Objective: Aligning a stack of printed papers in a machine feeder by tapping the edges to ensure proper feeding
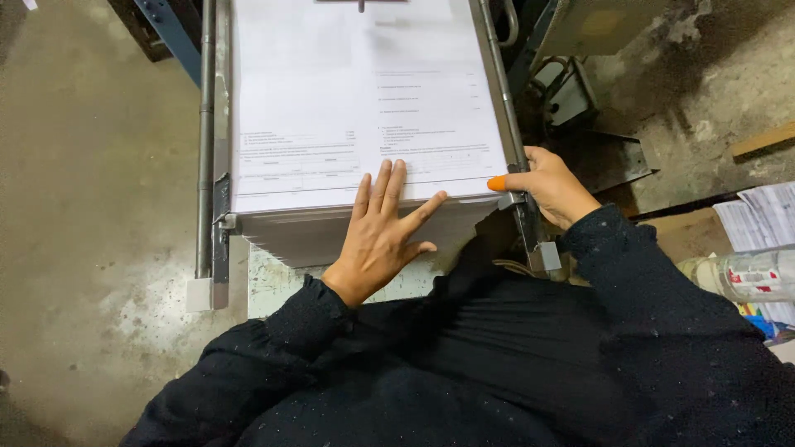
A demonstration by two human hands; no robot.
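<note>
— Two hands on that paper stack [356, 108]?
— Yes. The left hand [383, 228] lies flat, fingers spread, on its near edge; the right hand [546, 184] curls around the metal side rail [507, 108] beside it.

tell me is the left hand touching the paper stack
Touching: in the head view the left hand lies flat, fingers spread, on the top sheet of the paper stack near its front edge.

A wooden plank [763, 139] lies right, above what seems a plastic bottle [745, 276].
</note>
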